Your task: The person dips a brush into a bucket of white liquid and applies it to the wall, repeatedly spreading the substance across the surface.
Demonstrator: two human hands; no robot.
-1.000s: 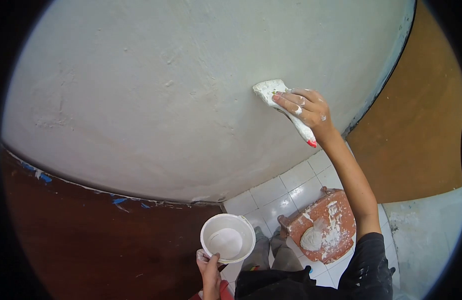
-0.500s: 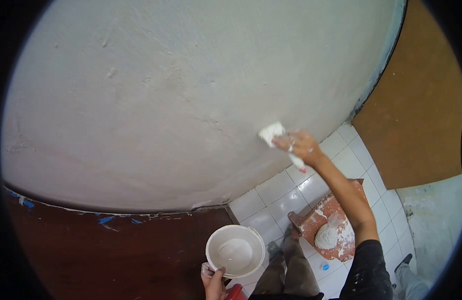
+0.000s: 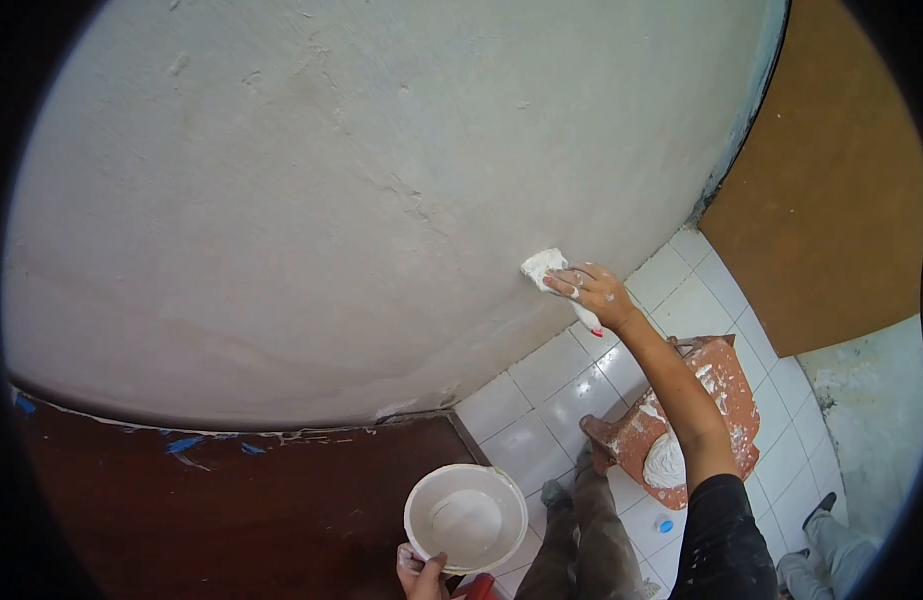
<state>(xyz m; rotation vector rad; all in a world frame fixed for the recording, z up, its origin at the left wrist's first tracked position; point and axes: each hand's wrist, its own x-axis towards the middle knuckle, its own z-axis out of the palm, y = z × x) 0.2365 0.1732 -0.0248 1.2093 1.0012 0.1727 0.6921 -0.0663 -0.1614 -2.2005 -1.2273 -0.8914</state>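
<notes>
My right hand [image 3: 599, 293] is closed round a wide paintbrush [image 3: 544, 268], its bristles thick with white paint and against the pale wall [image 3: 282, 250] or very close to it. The handle shows a red end below my fingers, and white smears mark the hand. At the bottom, my left hand [image 3: 422, 574] grips the rim of a white bucket [image 3: 427, 497], thumb on the near edge. White paint lies at the bucket's bottom.
A paint-spotted reddish stool [image 3: 734, 385] bears a mound of white paste [image 3: 666, 464]. Dark brown wood [image 3: 212, 510] runs along the lower left, a brown panel [image 3: 832, 180] stands right. Another person's leg [image 3: 832, 545] and a blue cap [image 3: 665, 525] are on the tiles.
The view has shifted, with the wall's marks now higher and further left. Against the wall, the brush in my right hand sits lower. My left hand still holds the bucket.
</notes>
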